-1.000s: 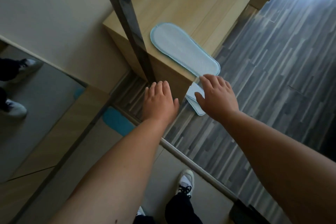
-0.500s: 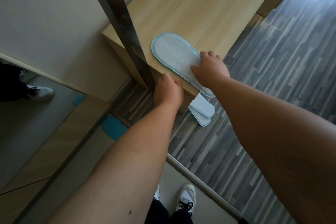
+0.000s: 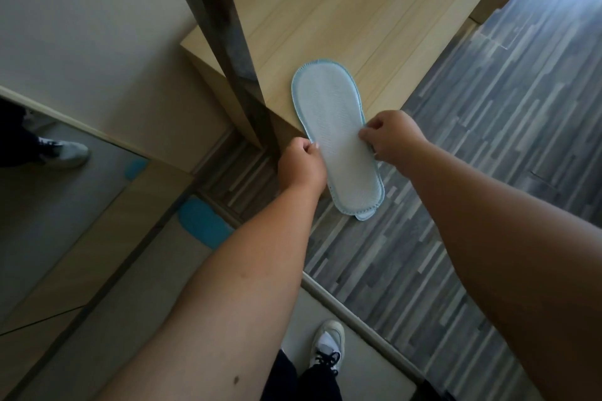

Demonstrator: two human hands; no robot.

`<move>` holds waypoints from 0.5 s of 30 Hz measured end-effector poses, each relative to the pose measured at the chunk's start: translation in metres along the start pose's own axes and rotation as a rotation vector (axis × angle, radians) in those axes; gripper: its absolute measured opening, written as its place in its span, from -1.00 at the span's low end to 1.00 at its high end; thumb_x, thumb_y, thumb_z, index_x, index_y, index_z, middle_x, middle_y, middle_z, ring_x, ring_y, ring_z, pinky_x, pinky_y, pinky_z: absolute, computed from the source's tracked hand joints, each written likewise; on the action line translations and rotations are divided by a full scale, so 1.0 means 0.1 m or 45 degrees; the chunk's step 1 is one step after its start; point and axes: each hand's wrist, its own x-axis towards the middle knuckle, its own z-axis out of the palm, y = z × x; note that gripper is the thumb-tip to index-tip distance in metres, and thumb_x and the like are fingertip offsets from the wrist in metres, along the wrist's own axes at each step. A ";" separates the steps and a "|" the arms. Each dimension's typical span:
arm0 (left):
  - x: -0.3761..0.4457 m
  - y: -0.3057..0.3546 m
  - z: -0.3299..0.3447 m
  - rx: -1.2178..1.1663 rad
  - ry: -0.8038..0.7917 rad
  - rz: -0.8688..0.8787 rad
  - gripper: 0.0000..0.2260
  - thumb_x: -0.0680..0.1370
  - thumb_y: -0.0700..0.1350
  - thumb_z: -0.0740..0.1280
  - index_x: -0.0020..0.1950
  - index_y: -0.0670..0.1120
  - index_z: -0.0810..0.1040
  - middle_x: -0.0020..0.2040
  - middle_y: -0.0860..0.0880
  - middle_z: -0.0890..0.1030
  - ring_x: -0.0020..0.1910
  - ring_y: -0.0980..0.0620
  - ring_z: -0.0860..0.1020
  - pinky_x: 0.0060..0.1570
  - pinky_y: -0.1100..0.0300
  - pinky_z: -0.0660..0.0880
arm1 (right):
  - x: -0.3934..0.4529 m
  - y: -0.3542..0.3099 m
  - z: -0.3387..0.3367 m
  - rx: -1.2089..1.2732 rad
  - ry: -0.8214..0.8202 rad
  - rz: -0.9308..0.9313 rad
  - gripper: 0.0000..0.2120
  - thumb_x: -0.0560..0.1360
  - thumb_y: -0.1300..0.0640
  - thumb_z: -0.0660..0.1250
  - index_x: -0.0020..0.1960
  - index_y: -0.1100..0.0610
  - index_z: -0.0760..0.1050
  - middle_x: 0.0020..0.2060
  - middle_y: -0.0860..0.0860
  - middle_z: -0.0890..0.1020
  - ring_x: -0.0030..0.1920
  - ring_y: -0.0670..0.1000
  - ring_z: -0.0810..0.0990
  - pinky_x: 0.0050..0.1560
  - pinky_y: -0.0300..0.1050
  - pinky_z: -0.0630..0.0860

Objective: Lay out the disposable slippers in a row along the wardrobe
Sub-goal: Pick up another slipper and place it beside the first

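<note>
1. The pale blue slipper (image 3: 335, 137) lies sole-up, its toe end on the wooden bench (image 3: 374, 10) and its heel end past the bench edge; more slippers (image 3: 365, 214) peek out beneath its heel
2. The left hand (image 3: 301, 164) and right hand (image 3: 392, 140) each pinch one side edge; keep both grips level so the thin sole does not fold
3. Open striped floor (image 3: 488, 140) lies to the right; the dark post (image 3: 224, 39) crowds the left

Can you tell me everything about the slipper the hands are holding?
The slipper is flat, pale white mesh with light blue stitched edging, sole side up. Its rounded end lies on the wooden ledge; the other end sticks out over the floor. The left hand and right hand pinch its two long sides.
</note>
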 end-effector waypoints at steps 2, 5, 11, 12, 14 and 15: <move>-0.07 -0.10 -0.01 -0.045 -0.042 -0.011 -0.84 0.60 -0.04 0.23 -0.03 -0.10 0.53 -0.11 -0.03 0.60 -0.05 -0.10 0.57 0.08 -0.04 0.54 | -0.12 0.10 0.02 0.121 -0.012 0.039 -0.88 0.52 0.12 0.36 -0.05 0.17 0.59 -0.15 0.11 0.65 -0.14 0.10 0.65 -0.05 0.07 0.65; -0.16 -0.27 -0.08 -0.112 -0.085 -0.009 -0.86 0.60 -0.06 0.24 -0.01 -0.10 0.54 -0.11 -0.03 0.60 -0.05 -0.08 0.56 0.09 -0.02 0.53 | -0.36 0.22 0.11 0.297 -0.056 0.066 -0.88 0.53 0.15 0.37 0.00 0.21 0.57 -0.23 0.05 0.61 -0.30 -0.03 0.58 -0.20 -0.09 0.61; -0.41 -0.71 -0.37 -0.180 -0.124 -0.058 -0.90 0.60 -0.07 0.25 -0.04 -0.06 0.52 -0.18 0.05 0.56 -0.20 0.10 0.50 -0.28 0.25 0.39 | -0.77 0.38 0.55 0.415 -0.097 0.051 -0.95 0.53 0.13 0.38 -0.09 0.10 0.56 -0.19 0.09 0.63 -0.26 0.00 0.56 -0.17 -0.05 0.60; -0.45 -0.81 -0.43 -0.192 -0.121 -0.075 -0.90 0.60 -0.07 0.26 -0.05 -0.06 0.52 -0.21 0.06 0.54 -0.23 0.12 0.48 -0.31 0.26 0.38 | -0.83 0.40 0.65 0.426 -0.109 0.053 -0.96 0.53 0.11 0.38 -0.07 0.07 0.56 -0.18 0.09 0.63 -0.25 0.00 0.55 -0.13 -0.03 0.60; -0.53 -1.01 -0.57 -0.197 -0.108 -0.118 -0.90 0.60 -0.07 0.26 -0.06 -0.05 0.52 -0.23 0.07 0.53 -0.26 0.13 0.46 -0.31 0.25 0.38 | -0.94 0.41 0.87 0.432 -0.141 0.051 -0.90 0.52 0.07 0.39 0.00 0.06 0.59 -0.20 0.05 0.63 -0.26 -0.01 0.53 -0.11 -0.01 0.59; -0.56 -1.12 -0.65 -0.191 -0.100 -0.144 -0.89 0.59 -0.06 0.26 -0.05 -0.06 0.53 -0.23 0.07 0.53 -0.26 0.14 0.46 -0.29 0.23 0.40 | -0.99 0.40 0.99 0.425 -0.161 0.048 -0.87 0.52 0.06 0.39 0.03 0.07 0.60 -0.22 0.04 0.62 -0.28 -0.02 0.52 -0.13 -0.01 0.58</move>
